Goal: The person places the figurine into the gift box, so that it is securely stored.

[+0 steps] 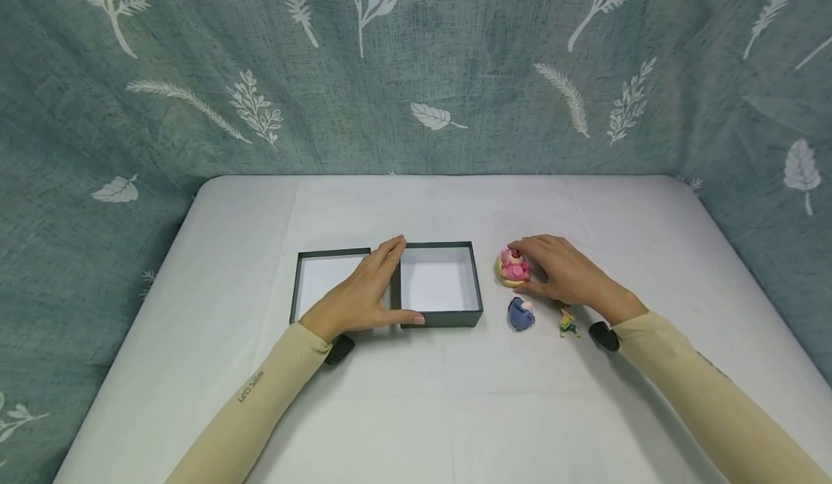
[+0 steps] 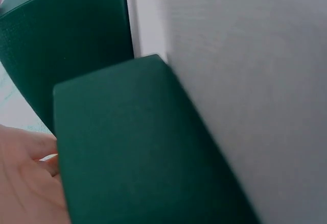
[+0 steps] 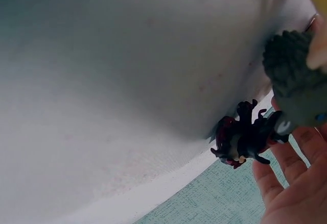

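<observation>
Teal leaf-print curtain (image 1: 429, 72) is hanging from 9 through 12 to 3 o'clock, w/ the white tabletop (image 1: 442, 412) reaching up to it at 12. Most spare room is lying toward 6; the far edge is running well apart from everything. Left tray (image 1: 325, 278) is sitting at 9 o'clock of the right tray (image 1: 442, 319), can't tell if touching b/c I'm covering the join. My L hand (image 1: 364, 292) is lying across there, fingers stretched straight, thumb touching the near wall; pressing unevenly could prob. skid or tip the right tray. My R hand (image 1: 565, 271) is pinching the pink figure (image 1: 515, 269) approx. at 3 o'clock of that tray, w/ a narrow gap between. Tray rim is standing proud, so a low sideways pass could be catching it & twisting the figure loose, esp. as its rounded shape is offering little to grip. Blue figure (image 1: 520, 316) is lying just beside it at 6, right under my thumb side; a dropped wrist could knock it. Green-yellow figure (image 1: 568, 323) is lying at 3 from the blue one, v. near my black wrist camera (image 1: 604, 336), same risk.
</observation>
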`<state>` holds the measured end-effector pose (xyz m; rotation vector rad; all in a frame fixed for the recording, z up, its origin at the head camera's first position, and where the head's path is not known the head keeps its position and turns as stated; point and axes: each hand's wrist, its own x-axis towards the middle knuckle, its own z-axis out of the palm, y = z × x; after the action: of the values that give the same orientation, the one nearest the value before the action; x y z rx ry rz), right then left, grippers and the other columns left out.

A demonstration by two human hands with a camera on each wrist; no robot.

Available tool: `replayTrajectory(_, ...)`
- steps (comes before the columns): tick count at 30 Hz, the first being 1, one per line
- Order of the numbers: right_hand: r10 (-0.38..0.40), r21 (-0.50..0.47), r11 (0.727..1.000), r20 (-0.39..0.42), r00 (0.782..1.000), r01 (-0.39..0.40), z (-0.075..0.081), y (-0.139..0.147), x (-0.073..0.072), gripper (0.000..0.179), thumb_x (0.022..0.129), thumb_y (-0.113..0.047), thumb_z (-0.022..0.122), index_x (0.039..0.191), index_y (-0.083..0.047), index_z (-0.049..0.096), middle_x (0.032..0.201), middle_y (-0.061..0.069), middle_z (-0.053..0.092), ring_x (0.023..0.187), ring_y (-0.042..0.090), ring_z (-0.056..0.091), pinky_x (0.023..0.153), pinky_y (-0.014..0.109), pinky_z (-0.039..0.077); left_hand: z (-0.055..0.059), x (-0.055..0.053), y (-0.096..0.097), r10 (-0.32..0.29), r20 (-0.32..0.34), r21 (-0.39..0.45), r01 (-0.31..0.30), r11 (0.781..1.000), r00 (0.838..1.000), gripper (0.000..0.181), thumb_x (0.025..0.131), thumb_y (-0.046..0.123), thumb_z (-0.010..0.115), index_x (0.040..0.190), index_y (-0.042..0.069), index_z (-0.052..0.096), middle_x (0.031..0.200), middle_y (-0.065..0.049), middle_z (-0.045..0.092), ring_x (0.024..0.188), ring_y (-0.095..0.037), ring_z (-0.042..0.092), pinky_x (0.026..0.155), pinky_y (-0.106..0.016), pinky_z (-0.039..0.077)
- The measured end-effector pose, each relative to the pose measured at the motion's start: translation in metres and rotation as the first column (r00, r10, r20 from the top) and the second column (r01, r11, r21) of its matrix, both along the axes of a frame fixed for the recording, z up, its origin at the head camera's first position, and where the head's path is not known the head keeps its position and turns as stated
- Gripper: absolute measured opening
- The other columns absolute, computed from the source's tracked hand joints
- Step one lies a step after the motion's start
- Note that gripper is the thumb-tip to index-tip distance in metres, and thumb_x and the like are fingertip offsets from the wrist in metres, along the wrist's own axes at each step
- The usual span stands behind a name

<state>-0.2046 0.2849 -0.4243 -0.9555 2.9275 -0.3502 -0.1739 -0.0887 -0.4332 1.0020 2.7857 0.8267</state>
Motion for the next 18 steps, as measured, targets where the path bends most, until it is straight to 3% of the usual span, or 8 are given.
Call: replayTrajectory(18,-0.005,-0.002,1.000,-0.019,1.000,0.005,0.0007,-0.0011,-0.0006,0.068,0.080,-0.030,0.082,0.135,-0.003,0.053,0.132,0.015,0.059,0.125,0.039,0.050,0.108,0.057,0.035,0.0009,0.0009,-0.0005,0.009,0.016,0.010,-0.009,1.000,1.000,0.120,0.076,0.071,0.068,0.158,0.006,0.010,0.163,-0.010,0.017,0.148,-0.029,0.023,0.119,-0.048,0.027)
